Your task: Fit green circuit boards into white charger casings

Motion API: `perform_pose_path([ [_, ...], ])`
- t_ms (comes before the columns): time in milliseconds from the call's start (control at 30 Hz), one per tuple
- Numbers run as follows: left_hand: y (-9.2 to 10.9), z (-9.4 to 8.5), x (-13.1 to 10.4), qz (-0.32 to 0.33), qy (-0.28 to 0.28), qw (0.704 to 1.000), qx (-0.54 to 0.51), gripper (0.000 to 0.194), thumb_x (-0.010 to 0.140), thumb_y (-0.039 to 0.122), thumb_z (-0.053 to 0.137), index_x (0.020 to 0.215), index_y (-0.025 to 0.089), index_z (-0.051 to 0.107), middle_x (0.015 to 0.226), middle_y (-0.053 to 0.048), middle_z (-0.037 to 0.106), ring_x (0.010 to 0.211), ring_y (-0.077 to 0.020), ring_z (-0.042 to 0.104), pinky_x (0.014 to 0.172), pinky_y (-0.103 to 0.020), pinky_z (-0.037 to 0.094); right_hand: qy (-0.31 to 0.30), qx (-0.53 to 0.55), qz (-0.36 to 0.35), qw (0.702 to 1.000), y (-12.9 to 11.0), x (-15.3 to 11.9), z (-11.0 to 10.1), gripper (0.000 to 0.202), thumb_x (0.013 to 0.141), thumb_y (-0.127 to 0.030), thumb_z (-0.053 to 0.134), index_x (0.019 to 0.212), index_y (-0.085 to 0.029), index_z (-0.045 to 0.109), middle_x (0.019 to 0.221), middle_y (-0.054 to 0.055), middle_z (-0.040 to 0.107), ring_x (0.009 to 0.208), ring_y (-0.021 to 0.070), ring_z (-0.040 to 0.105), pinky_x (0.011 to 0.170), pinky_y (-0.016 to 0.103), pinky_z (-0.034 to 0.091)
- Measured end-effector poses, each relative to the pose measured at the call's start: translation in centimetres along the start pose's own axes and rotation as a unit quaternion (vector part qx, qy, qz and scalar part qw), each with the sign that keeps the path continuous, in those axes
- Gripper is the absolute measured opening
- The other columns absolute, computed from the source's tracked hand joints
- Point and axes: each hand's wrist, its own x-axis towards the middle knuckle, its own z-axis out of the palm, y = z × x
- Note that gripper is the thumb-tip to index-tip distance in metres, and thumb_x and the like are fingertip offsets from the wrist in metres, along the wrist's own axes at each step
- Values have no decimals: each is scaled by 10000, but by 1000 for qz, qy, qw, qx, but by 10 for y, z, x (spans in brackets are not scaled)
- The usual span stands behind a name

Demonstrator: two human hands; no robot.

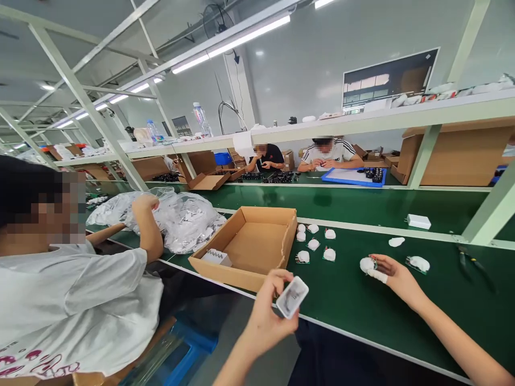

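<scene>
My left hand (267,313) grips a small white plastic housing (293,297) over the table's front edge, its open side turned toward me and its inside greyish. On the right, my right hand (396,279), with white covering on a fingertip, pinches a circuit board with a white blob (367,265) just above the green mat. Several similar boards (329,254) lie between my hands, right of the cardboard box. Another such board (419,264) rests right of my right hand, with a loose white piece (396,242) behind it.
A shallow cardboard box (257,244) holds white housings (217,257) in its near corner. Pliers (475,265) lie far right; a white adapter (418,221) sits farther back. A co-worker (80,289) sits left beside clear plastic bags (181,220). A shelf (322,126) runs overhead.
</scene>
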Motion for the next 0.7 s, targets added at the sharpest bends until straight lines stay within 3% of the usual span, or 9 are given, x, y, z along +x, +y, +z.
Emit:
perform_pose_path([
  [133,-20,62,-29,-11,28,997,-77,380,666,19,559,834,236,297,1145,-68,571,826,-146,611,665,-249,467,21,67,-65,995,-46,-50,24,582,733,-448,830,1230,-221,627,1305,128,647,1175,307,635,1022,431,532],
  [233,-31,82,-36,-18,75,995,-56,418,660,-8,541,912,250,329,1139,-65,533,851,-147,591,661,-248,474,-7,93,-129,987,-73,-99,45,511,815,-386,787,1276,-240,621,1248,136,679,1155,285,651,957,367,576],
  [333,-31,86,-40,40,99,994,-10,504,643,2,568,1027,256,364,1125,-74,520,972,-195,574,744,-305,509,-44,75,-200,976,-81,-134,65,535,805,-375,799,1300,-273,625,1209,130,700,1072,283,696,884,316,607],
  [400,-26,84,-41,70,100,992,13,555,648,22,606,1096,252,373,1123,-84,517,1000,-214,557,766,-338,519,-65,55,-240,967,-80,-144,76,564,793,-345,810,1321,-287,620,1194,121,710,1033,291,712,864,310,614],
  [700,-7,81,-43,113,98,986,75,560,711,111,634,1221,200,420,1079,-102,519,993,-229,536,801,-374,507,-73,-12,-262,962,-78,-143,96,610,786,-297,816,1354,-320,592,1192,63,717,996,251,728,882,264,596],
])
